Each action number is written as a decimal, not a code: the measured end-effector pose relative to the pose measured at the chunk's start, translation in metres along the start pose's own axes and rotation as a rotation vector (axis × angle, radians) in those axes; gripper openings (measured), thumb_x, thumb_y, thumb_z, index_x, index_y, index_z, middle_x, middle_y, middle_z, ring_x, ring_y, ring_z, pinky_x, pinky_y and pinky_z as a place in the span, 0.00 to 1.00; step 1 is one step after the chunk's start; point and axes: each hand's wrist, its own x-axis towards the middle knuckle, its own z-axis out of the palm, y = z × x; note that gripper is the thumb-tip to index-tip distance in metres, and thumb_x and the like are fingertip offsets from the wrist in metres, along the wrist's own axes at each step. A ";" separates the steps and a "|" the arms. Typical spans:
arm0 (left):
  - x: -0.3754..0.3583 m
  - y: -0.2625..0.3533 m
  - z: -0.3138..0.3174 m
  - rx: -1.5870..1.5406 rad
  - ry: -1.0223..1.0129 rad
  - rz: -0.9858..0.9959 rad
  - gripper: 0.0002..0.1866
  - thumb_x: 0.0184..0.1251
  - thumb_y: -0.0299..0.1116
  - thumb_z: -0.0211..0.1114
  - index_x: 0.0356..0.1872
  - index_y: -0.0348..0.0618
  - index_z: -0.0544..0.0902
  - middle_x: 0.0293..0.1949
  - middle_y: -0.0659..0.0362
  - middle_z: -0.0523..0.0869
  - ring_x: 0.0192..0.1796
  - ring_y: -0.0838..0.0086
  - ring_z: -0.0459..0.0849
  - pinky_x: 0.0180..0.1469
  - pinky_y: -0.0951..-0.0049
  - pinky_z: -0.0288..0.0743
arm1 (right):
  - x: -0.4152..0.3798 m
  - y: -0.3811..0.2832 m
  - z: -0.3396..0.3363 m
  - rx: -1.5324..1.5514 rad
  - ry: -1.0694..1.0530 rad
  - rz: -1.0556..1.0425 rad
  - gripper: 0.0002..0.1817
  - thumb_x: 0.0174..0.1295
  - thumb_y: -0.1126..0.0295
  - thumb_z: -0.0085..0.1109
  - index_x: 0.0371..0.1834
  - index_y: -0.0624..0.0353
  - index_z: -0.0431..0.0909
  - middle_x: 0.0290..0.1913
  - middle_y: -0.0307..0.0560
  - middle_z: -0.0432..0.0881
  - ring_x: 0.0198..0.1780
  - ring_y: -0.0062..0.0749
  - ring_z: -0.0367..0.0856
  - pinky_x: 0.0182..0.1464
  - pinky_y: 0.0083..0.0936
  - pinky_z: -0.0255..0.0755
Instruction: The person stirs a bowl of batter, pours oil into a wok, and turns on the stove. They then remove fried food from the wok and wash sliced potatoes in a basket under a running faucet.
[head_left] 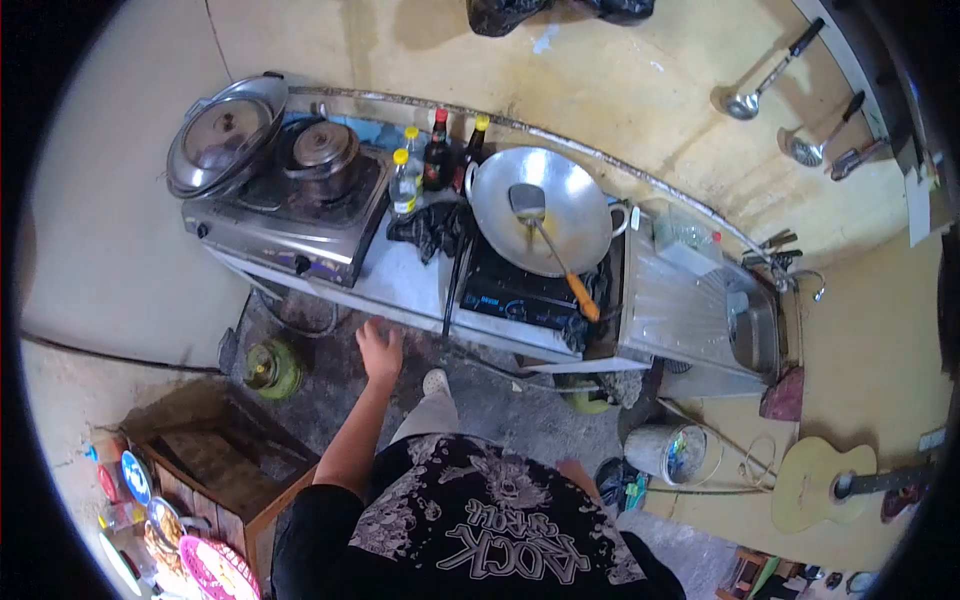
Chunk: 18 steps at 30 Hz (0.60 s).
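My left hand reaches forward, empty, its fingers apart, just short of the counter's front edge. Of my right arm only a bit of skin shows beside my shirt; its fingers are hidden. Ahead, a large wok sits on a black induction cooker. A spatula rests in the wok, its wooden handle over the rim. Left of that, a two-burner gas stove bears a lidded pot and a big lidded pan.
Bottles and a black plastic bag stand between the cookers. To the right is a sink. A green gas cylinder stands on the floor at left. A bucket and a guitar are at right.
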 end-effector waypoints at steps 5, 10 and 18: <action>-0.129 -0.077 -0.091 0.032 -0.082 -0.221 0.18 0.54 0.31 0.61 0.47 0.39 0.72 0.43 0.47 0.72 0.48 0.56 0.72 0.52 0.62 0.66 | -0.019 -0.100 -0.094 0.528 0.342 0.443 0.15 0.58 0.60 0.45 0.29 0.59 0.77 0.24 0.48 0.79 0.28 0.37 0.79 0.33 0.33 0.71; -0.226 -0.088 -0.167 -0.020 -0.136 -0.236 0.17 0.55 0.31 0.61 0.46 0.40 0.73 0.42 0.49 0.73 0.47 0.60 0.71 0.51 0.65 0.67 | -0.046 -0.157 -0.077 0.502 0.544 0.018 0.16 0.62 0.57 0.44 0.28 0.58 0.75 0.19 0.42 0.74 0.22 0.31 0.74 0.25 0.28 0.67; -0.290 -0.017 -0.315 -0.190 -0.114 -0.014 0.12 0.58 0.26 0.58 0.44 0.39 0.73 0.43 0.52 0.73 0.32 0.70 0.75 0.33 0.74 0.71 | -0.096 -0.300 -0.062 0.856 0.168 0.027 0.17 0.65 0.58 0.44 0.31 0.59 0.76 0.21 0.38 0.73 0.23 0.20 0.71 0.27 0.18 0.64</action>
